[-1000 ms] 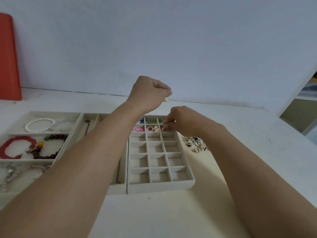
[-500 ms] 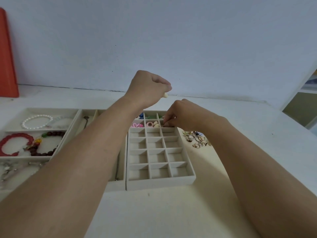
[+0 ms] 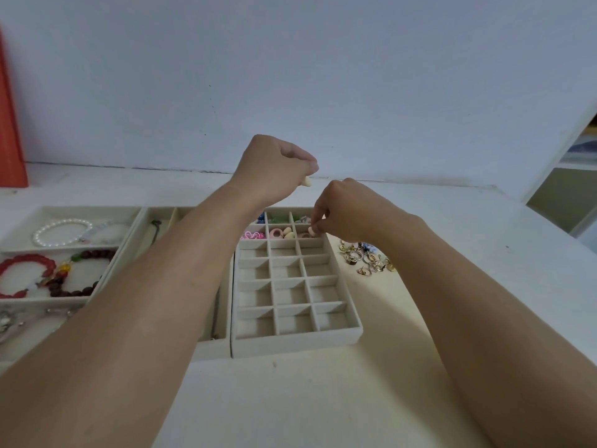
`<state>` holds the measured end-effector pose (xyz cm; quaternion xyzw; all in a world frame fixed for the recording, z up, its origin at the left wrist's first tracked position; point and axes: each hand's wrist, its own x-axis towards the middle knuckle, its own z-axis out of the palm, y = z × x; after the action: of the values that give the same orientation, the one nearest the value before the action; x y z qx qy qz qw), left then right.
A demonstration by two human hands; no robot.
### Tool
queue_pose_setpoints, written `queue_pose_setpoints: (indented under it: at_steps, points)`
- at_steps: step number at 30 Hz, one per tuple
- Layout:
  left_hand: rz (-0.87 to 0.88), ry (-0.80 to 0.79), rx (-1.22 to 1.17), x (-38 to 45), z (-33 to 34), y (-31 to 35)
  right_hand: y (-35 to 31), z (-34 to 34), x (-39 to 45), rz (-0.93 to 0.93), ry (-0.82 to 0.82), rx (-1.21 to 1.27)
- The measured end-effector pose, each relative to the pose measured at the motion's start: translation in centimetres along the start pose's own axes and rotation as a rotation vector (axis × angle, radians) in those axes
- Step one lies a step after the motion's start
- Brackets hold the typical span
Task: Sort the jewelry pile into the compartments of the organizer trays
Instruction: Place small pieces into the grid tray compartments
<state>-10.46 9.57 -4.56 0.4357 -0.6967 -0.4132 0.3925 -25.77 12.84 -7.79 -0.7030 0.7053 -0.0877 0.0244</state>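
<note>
A beige grid tray (image 3: pixel 295 342) with many small compartments sits in the middle; its far rows hold coloured pieces, the near rows hold nothing. My left hand (image 3: pixel 274 169) hovers above the tray's far end, fingers curled round a small cream piece (image 3: pixel 307 182). My right hand (image 3: pixel 347 210) pinches a small pink piece (image 3: pixel 312 231) over the far right compartment. A pile of gold rings and earrings (image 3: pixel 366 260) lies on the table just right of the tray.
On the left a bracelet tray (image 3: pixel 127 227) holds a pearl bracelet (image 3: pixel 61 234), a red one (image 3: pixel 26 276) and a dark beaded one (image 3: pixel 80 273). A narrow tray with a chain (image 3: pixel 156 227) lies between. A red object (image 3: pixel 11 124) stands far left; a shelf (image 3: pixel 571 189) far right.
My right hand has shifted slightly over the far right compartment, with the pink piece now showing at its fingertips. My left hand still holds the cream piece aloft.
</note>
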Motion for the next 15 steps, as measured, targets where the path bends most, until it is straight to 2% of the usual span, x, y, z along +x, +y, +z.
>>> queue_pose_setpoints:
  at_steps: [6,15]
  points:
    - [0.006,0.001,0.009,-0.02,0.26,-0.09,-0.41,0.06,-0.17,0.017,-0.002,-0.061]
    - [0.023,0.002,0.019,-0.03,0.35,-0.13,-0.82,0.52,-0.25,0.083,0.019,-0.009]
